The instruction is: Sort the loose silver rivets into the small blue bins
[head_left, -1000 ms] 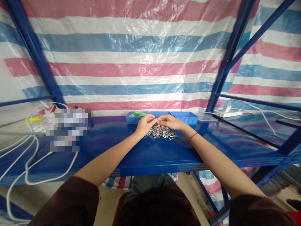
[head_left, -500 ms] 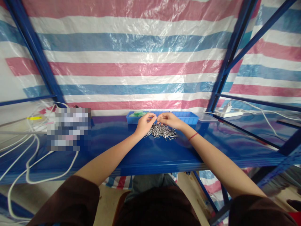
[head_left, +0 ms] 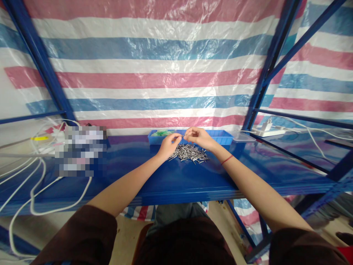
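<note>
Just above a pile of short silvery metal pins (head_left: 190,154), my left hand (head_left: 169,144) and my right hand (head_left: 200,138) meet almost fingertip to fingertip. A thin metal pin (head_left: 183,135) shows between them, pinched at one end by each hand. Its exact kind is too small to make out. Both hands have thumb and forefinger closed. Behind them is a blue plastic tray (head_left: 226,138) with compartments, and a green and clear bundle (head_left: 163,133) lies in its left part. My right hand partly hides the tray's middle.
The blue table (head_left: 187,187) holds everything. White cables (head_left: 62,212) loop over its left edge, beside a blurred-out patch (head_left: 81,151). A clear plastic lid (head_left: 244,137) lies right of the tray. A white power strip (head_left: 268,131) is farther right, beyond a blue post (head_left: 257,88).
My right hand has risen slightly, and its fingers have shifted against the left fingertips. The thin pin between the hands now shows more plainly. The pile and tray stay put.
</note>
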A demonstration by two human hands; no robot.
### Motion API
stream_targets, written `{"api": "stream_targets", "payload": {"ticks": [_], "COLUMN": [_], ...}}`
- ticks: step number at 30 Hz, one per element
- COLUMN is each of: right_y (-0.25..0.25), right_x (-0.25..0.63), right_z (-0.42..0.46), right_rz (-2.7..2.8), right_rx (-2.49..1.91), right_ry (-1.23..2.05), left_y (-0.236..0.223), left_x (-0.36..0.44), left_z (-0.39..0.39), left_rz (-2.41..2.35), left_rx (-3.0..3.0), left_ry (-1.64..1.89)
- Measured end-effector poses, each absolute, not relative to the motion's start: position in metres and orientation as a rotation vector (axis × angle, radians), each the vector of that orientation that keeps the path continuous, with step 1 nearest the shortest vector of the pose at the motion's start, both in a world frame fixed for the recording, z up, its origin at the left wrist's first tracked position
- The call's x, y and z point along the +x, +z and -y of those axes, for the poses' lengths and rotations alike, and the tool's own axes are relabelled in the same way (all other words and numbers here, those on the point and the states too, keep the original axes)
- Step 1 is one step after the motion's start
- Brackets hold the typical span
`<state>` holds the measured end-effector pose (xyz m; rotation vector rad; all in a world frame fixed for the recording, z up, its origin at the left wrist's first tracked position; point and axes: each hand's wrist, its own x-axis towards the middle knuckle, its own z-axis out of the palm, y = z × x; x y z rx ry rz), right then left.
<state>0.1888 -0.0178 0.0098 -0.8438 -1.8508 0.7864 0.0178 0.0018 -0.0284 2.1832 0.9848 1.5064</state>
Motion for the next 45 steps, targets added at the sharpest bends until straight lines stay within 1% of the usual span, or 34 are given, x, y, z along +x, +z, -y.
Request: {"api": "stream_targets", "payload": {"ticks": [5, 10, 12, 16, 20, 26, 34, 39, 45], "right_y": [0.007, 0.006, 0.003, -0.005, -0.006, -0.005, -0.005, -0.004, -0.006], "right_x": [0.192, 0.202, 0.208, 0.216, 0.216, 0.207, 0.201, 0.200, 0.198], "right_z": [0.011, -0.014, -0.024, -0.031, -0.023, -0.011, -0.006, -0.003, -0.004], "right_rz": [2.030, 1.830, 1.802, 1.926, 1.963, 2.027, 2.076, 2.091, 2.103], "right_rx": [-0.891, -1.049, -1.166, -1.296, -1.241, -1.174, -1.130, -1.132, -1.125], "right_ry": [0.490, 0.028, -0.125, -0.342, -0.327, -0.261, -0.222, -0.226, -0.208], "left_y": [-0.026, -0.025, -0.023, -0.021, -0.021, -0.019, -0.019, -0.017, -0.015], "left_x": [0.017, 0.017, 0.018, 0.023, 0.026, 0.027, 0.028, 0.029, 0.037], "left_z": [0.000, 0.007, 0.012, 0.025, 0.033, 0.035, 0.036, 0.036, 0.038], "left_rz": [-1.056, -1.125, -1.102, -1.009, -1.029, -1.092, -1.079, -1.128, -1.150], "left_rx": [2.469, 2.493, 2.603, 2.885, 3.020, 3.055, 3.077, 3.088, 3.189], "left_ry": [1.349, 1.400, 1.308, 0.995, 0.785, 0.648, 0.662, 0.589, 0.649]}}
